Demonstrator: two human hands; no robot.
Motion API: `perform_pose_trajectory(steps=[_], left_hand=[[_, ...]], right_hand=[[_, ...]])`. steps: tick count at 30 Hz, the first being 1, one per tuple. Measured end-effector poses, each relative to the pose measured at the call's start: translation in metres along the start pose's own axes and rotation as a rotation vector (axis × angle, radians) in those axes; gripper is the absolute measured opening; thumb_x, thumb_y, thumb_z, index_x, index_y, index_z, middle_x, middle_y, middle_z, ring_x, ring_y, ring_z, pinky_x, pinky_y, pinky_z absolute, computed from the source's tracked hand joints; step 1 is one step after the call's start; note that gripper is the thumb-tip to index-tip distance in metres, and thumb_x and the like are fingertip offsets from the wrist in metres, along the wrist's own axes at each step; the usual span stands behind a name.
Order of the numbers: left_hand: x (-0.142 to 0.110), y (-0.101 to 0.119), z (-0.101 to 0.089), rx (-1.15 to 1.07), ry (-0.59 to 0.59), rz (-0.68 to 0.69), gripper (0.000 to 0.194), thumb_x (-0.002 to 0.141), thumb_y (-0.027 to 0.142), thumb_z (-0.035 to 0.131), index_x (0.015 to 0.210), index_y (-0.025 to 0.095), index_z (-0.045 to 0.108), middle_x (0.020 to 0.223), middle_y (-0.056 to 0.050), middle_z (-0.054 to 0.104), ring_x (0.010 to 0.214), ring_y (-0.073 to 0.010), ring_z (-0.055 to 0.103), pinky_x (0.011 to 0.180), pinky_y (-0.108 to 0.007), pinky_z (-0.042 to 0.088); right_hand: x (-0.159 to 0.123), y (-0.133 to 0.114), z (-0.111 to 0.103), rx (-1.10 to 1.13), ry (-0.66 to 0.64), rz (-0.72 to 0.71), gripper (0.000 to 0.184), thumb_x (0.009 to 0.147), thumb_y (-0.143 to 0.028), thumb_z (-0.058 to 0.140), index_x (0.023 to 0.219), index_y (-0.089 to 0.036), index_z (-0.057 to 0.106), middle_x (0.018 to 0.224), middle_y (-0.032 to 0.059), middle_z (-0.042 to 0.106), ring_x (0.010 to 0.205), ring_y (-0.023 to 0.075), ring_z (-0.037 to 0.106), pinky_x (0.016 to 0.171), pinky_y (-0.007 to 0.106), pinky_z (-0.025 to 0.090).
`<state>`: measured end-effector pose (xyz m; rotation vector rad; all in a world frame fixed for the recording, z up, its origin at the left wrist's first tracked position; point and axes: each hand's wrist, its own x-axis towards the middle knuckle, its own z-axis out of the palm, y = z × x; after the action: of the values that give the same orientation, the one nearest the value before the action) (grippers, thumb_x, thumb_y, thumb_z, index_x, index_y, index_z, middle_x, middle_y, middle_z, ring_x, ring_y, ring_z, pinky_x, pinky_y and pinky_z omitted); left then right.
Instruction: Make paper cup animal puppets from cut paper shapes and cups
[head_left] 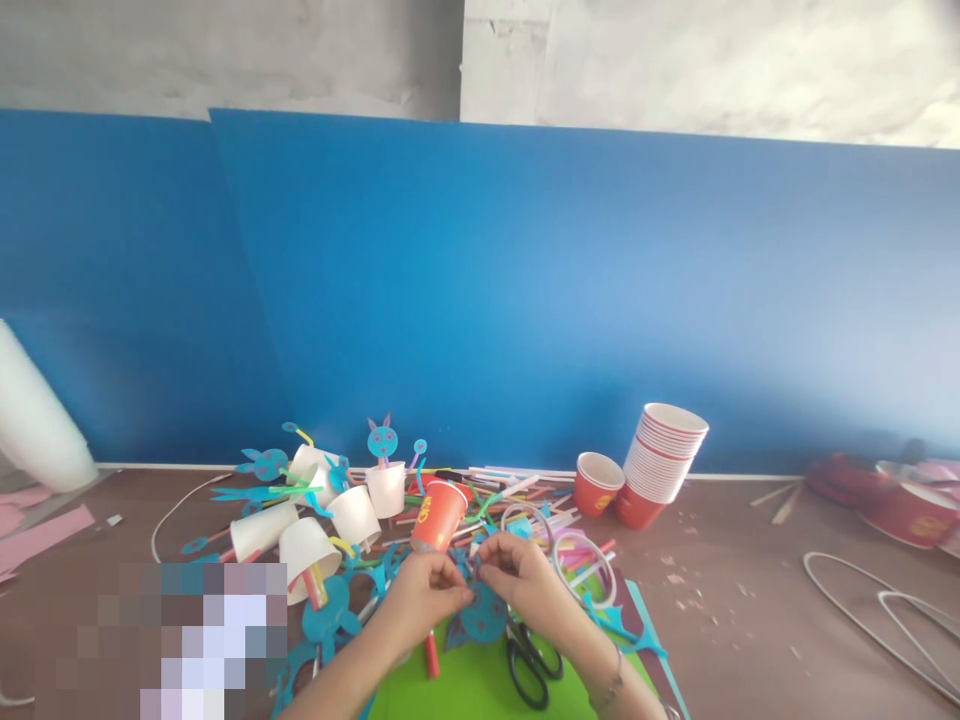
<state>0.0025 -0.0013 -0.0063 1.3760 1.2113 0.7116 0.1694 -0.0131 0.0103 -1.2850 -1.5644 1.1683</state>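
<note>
My left hand (427,598) and my right hand (521,582) meet low in the middle, fingers pinched. A blue paper animal face (484,613) with drawn features hangs at their fingertips, its upper edge partly hidden by them. Whether a smaller piece is also between the fingers cannot be made out. Just beyond the hands an orange-red paper cup (439,515) with yellow print stands tilted. Black-handled scissors (529,668) lie under my right wrist on a bright green sheet (442,695). A short red straw piece (432,656) is below my left hand.
White paper cups (355,517) with blue paper animal parts and straws crowd the left. Behind lie many coloured straws (517,490). Tape rings (583,568) sit at right, before a cup stack (664,465) and a single red cup (598,483). A blue panel (480,300) stands behind.
</note>
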Motion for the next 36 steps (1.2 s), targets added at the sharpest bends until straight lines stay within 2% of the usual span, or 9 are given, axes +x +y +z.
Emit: perform_pose_trajectory(steps=[5,10,20,23,26,30,33,36], left_hand=[[-0.002,0.002,0.000,-0.027,-0.002,-0.037,0.020,0.055,0.033,0.069,0.057,0.018,0.055,0.047,0.007,0.048,0.049,-0.0105,0.044,0.050,-0.023,0.031],[-0.003,0.002,0.001,-0.050,-0.004,-0.058,0.025,0.052,0.036,0.071,0.057,0.019,0.054,0.046,0.007,0.046,0.046,-0.0090,0.039,0.047,-0.023,0.026],[0.001,-0.004,0.006,-0.080,0.004,-0.074,0.025,0.053,0.033,0.073,0.057,0.018,0.053,0.042,0.009,0.044,0.042,-0.0075,0.037,0.045,-0.022,0.025],[-0.001,-0.001,0.004,-0.086,0.005,-0.056,0.023,0.054,0.032,0.073,0.058,0.017,0.055,0.043,0.009,0.045,0.042,-0.0071,0.036,0.045,-0.022,0.025],[-0.002,0.002,0.002,-0.092,0.034,-0.039,0.025,0.055,0.033,0.073,0.057,0.018,0.054,0.042,0.009,0.044,0.041,-0.0066,0.034,0.044,-0.021,0.025],[0.000,0.001,0.001,-0.116,0.058,-0.015,0.027,0.057,0.038,0.073,0.060,0.017,0.056,0.042,0.009,0.045,0.039,-0.0065,0.033,0.043,-0.021,0.025],[0.001,-0.001,-0.002,-0.138,0.085,0.013,0.030,0.057,0.041,0.073,0.061,0.016,0.057,0.044,0.008,0.046,0.039,-0.0066,0.034,0.042,-0.021,0.026],[0.001,0.000,-0.006,-0.150,0.143,0.064,0.028,0.058,0.040,0.072,0.062,0.017,0.056,0.048,0.006,0.050,0.043,-0.0088,0.042,0.044,-0.021,0.031]], right_hand=[[0.000,0.000,-0.001,0.045,0.000,0.001,0.005,0.069,-0.019,0.059,0.073,-0.018,0.057,0.056,-0.0053,0.052,0.052,0.0102,0.045,0.051,0.022,0.033],[0.000,0.004,0.000,0.066,-0.018,0.023,0.015,0.063,-0.014,0.064,0.076,-0.018,0.059,0.060,-0.0045,0.055,0.055,0.0105,0.047,0.051,0.021,0.035],[-0.005,0.009,0.004,-0.020,0.003,-0.061,0.030,0.067,-0.003,0.054,0.092,-0.019,0.058,0.062,-0.0072,0.050,0.058,0.0104,0.048,0.055,0.021,0.036],[-0.003,0.009,0.002,0.018,0.004,-0.028,0.027,0.068,-0.009,0.058,0.093,-0.018,0.059,0.059,-0.0071,0.052,0.054,0.0101,0.047,0.053,0.022,0.035],[0.001,0.010,0.000,0.101,0.023,0.018,0.022,0.072,-0.024,0.063,0.093,-0.016,0.060,0.056,-0.0057,0.055,0.048,0.0095,0.045,0.048,0.022,0.032],[0.005,0.011,-0.003,0.239,0.080,0.094,0.038,0.068,-0.045,0.068,0.091,-0.016,0.060,0.069,0.0018,0.066,0.051,0.0114,0.051,0.049,0.024,0.038],[0.007,0.016,-0.005,0.281,0.107,0.137,0.041,0.065,-0.045,0.070,0.094,-0.018,0.061,0.080,0.0051,0.070,0.063,0.0170,0.061,0.056,0.028,0.046],[0.009,0.022,-0.006,0.196,0.127,0.109,0.030,0.069,-0.040,0.064,0.089,-0.018,0.062,0.077,0.0043,0.069,0.071,0.0206,0.064,0.063,0.031,0.050]])
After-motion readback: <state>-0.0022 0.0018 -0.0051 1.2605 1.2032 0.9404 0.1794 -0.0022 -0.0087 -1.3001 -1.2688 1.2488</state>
